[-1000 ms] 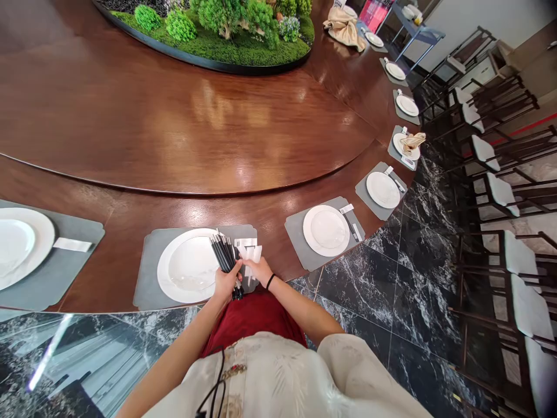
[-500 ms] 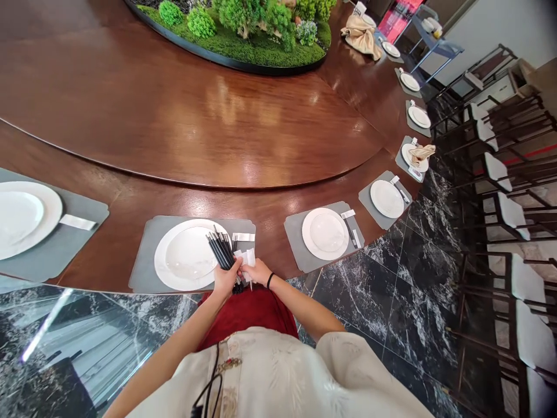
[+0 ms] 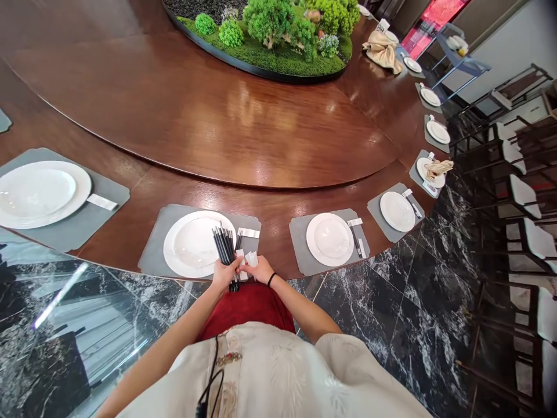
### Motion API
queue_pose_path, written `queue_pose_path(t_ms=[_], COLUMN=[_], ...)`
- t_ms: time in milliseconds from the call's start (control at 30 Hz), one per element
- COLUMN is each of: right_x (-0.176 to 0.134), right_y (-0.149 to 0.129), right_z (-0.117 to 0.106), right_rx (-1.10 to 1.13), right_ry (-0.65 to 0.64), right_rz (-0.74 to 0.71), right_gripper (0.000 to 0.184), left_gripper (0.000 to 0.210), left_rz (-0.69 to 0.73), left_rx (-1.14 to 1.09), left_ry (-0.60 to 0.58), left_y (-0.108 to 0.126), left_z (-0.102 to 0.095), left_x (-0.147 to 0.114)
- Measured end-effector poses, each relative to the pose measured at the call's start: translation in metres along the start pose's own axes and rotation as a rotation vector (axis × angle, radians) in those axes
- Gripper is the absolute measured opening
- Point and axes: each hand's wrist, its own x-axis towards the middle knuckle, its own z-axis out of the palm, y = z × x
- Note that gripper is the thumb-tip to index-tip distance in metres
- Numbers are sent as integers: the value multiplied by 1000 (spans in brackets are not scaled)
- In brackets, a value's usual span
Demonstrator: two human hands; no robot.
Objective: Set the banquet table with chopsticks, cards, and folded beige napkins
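Observation:
My left hand (image 3: 224,275) is closed around a bundle of black chopsticks (image 3: 223,246) with silvery ends pointing away from me, over the edge of a white plate (image 3: 180,247). Beside it my right hand (image 3: 261,270) pinches a small white paper piece (image 3: 251,259). The hands almost touch. A white rest (image 3: 249,233) lies on the grey placemat (image 3: 156,232) right of the plate, with dark chopstick ends by it. Another white piece (image 3: 241,254) shows between my hands; I cannot tell which hand, if either, holds it.
The round wooden table (image 3: 243,157) carries a raised turntable with a mossy miniature garden (image 3: 278,55). More settings follow the rim, such as a plate (image 3: 329,239) to the right. Chairs (image 3: 526,194) line the right side. A blue cart (image 3: 463,58) stands farther back.
The view has shifted, so the table settings sit farther right. The chopstick bundle is now more upright, and the white piece in my right hand is tilted differently. Both hands keep their hold.

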Motion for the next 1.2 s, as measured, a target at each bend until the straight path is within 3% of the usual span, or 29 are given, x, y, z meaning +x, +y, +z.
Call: queue_pose_path(t_ms=[133,233,367,500,667,733,800,867,967,1067,1133,1200], right_x=[16,29,39,42,41,40,41,42,44,48,54,64], right_y=[22,42,56,54,31,13,-12,-46,-105,-155,-176,-187], right_z=[5,17,34,40,35,44,72,124,231,331,375,400], right_rx=[-71,-304,-636,-825,-1008,-1059,-1033,-897,-526,-287,-273,-305], right_ry=[49,129,163,200,246,316,405,421,197,-110,-207,-233], right_rz=[126,300,276,269,276,293,218,10,-299,-337,-345,-340], right_gripper=[31,23,22,26,24,24,26,30,37,44,40,33], left_gripper=[42,40,38,37,37,37,37,37,38,41,43,45], left_rz=[-53,-80,-32,-20,-41,-56,-57,-45,-23,-56,-96,-118], left_rx=[-99,-265,-438,-531,-626,-643,-635,-609,-574,-559,-557,-563], left_ry=[43,110,95,72,-36,-91,-135,-161,-163,-128,-105,-90], left_y=[0,3,8,10,15,19,23,28,38,47,51,54], left_z=[-9,-34,-80,-124,-187,-218,-252,-284,-324,-352,-368,-383], left_x=[-4,-10,-28,-55,-85,-94,-101,-104,-105,-101,-96,-89])
